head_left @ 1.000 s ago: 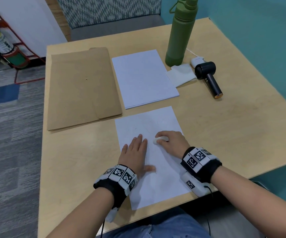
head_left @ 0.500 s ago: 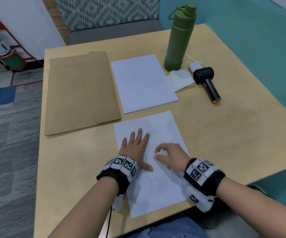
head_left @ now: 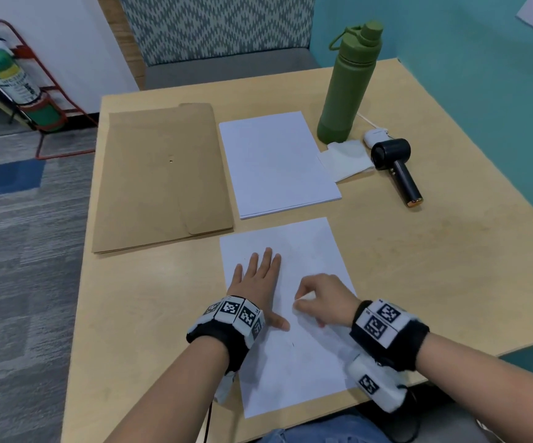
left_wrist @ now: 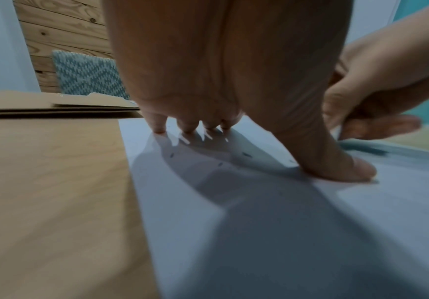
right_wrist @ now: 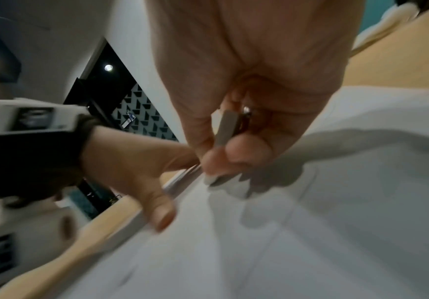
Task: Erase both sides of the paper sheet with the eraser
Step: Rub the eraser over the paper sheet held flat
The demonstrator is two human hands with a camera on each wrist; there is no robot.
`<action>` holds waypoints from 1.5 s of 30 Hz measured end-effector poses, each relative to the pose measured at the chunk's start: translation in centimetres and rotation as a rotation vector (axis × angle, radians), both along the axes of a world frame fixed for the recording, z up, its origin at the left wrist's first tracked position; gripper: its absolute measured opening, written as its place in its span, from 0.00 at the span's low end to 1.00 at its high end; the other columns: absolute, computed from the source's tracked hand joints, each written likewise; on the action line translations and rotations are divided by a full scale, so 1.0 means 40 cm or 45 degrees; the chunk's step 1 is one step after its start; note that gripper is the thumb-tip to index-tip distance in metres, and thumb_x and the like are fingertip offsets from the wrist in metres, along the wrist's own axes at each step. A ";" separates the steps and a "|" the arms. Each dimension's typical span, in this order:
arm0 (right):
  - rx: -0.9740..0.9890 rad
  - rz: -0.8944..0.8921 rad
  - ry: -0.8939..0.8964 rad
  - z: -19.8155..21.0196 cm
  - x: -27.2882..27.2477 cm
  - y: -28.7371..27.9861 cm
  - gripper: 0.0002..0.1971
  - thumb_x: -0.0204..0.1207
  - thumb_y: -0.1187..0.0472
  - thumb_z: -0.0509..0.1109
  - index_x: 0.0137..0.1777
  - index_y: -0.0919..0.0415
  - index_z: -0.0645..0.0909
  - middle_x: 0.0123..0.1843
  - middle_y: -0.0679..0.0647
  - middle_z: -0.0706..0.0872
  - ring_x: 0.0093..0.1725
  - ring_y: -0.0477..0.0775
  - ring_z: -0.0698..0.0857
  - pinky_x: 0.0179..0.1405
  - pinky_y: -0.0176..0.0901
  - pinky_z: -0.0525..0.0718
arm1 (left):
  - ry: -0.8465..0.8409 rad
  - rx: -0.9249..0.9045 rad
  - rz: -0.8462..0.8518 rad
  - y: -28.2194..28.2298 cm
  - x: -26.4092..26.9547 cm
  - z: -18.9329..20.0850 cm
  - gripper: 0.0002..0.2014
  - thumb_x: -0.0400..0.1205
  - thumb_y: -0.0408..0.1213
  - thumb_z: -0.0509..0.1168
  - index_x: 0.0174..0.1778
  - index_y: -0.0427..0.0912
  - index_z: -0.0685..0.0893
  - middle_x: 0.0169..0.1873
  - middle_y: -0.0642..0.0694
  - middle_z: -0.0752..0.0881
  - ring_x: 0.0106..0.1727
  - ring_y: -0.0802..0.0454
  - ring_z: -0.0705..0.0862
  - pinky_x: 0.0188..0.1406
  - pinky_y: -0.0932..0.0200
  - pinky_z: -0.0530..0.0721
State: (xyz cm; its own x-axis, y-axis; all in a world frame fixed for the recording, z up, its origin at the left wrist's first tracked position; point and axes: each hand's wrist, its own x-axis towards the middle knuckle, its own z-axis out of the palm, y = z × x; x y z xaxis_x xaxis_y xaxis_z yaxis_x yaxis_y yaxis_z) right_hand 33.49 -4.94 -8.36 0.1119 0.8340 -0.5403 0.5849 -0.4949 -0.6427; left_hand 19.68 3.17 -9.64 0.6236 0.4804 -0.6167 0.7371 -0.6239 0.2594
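Note:
A white paper sheet (head_left: 306,251) lies on the wooden table (head_left: 150,302) near its front edge. My left hand (head_left: 257,276) lies flat on the sheet's left part, fingers straight, thumb spread out to the right (left_wrist: 346,168). My right hand (head_left: 319,298) is over the sheet's right middle and pinches a small white eraser (head_left: 301,298) between thumb and fingers. The right wrist view shows the eraser (right_wrist: 224,127) held upright, its lower end on the paper (right_wrist: 310,222). A few small dark marks remain on the sheet (left_wrist: 246,154).
A stack of white paper (head_left: 274,161) and a brown envelope (head_left: 159,174) lie behind the sheet. A green bottle (head_left: 348,87), a folded tissue (head_left: 345,159), a small white case (head_left: 375,137) and a black handheld device (head_left: 396,164) stand at the back right.
My right hand has drawn the eraser back toward me along the sheet's right part. The left hand stays flat on the paper. The head view has tilted a little.

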 end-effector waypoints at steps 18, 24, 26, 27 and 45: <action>0.138 -0.495 -0.041 0.003 0.042 0.063 0.08 0.69 0.65 0.69 0.31 0.61 0.75 0.23 0.54 0.80 0.14 0.51 0.77 0.20 0.42 0.79 | 0.003 0.011 -0.009 -0.002 -0.001 0.004 0.63 0.69 0.57 0.74 0.81 0.44 0.29 0.80 0.48 0.28 0.82 0.45 0.31 0.79 0.43 0.35; 0.021 -0.177 -0.024 0.005 -0.014 0.007 0.11 0.70 0.64 0.69 0.28 0.55 0.73 0.27 0.49 0.78 0.10 0.42 0.74 0.20 0.38 0.77 | 0.016 0.014 -0.010 -0.003 -0.002 0.006 0.63 0.69 0.57 0.74 0.81 0.45 0.29 0.80 0.49 0.28 0.82 0.45 0.31 0.79 0.43 0.35; 0.135 -0.337 -0.114 -0.001 0.030 0.053 0.11 0.70 0.63 0.69 0.28 0.54 0.73 0.31 0.54 0.82 0.14 0.38 0.77 0.20 0.34 0.76 | 0.015 0.013 -0.011 -0.002 -0.002 0.009 0.63 0.69 0.57 0.74 0.81 0.45 0.29 0.80 0.49 0.28 0.82 0.46 0.30 0.79 0.43 0.34; 0.175 -0.422 -0.128 -0.004 0.047 0.070 0.10 0.70 0.63 0.69 0.29 0.54 0.74 0.35 0.56 0.84 0.16 0.38 0.78 0.21 0.34 0.76 | 0.017 0.012 -0.012 -0.003 -0.001 0.009 0.63 0.70 0.57 0.74 0.81 0.45 0.29 0.80 0.49 0.28 0.82 0.46 0.30 0.79 0.43 0.34; 0.101 -0.204 -0.041 -0.006 -0.029 -0.026 0.07 0.71 0.64 0.68 0.35 0.52 0.76 0.36 0.52 0.80 0.29 0.48 0.77 0.22 0.28 0.70 | 0.034 0.019 -0.038 -0.005 -0.005 0.014 0.63 0.70 0.58 0.74 0.81 0.46 0.28 0.80 0.49 0.27 0.82 0.46 0.30 0.79 0.44 0.34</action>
State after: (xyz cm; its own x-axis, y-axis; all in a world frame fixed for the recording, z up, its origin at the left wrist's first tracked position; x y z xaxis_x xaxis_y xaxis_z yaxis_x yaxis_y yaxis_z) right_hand 32.34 -5.97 -8.60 0.2630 0.8439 -0.4675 0.5238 -0.5319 -0.6654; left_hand 19.46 2.96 -9.09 0.6214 0.4710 -0.6262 0.7247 -0.6493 0.2308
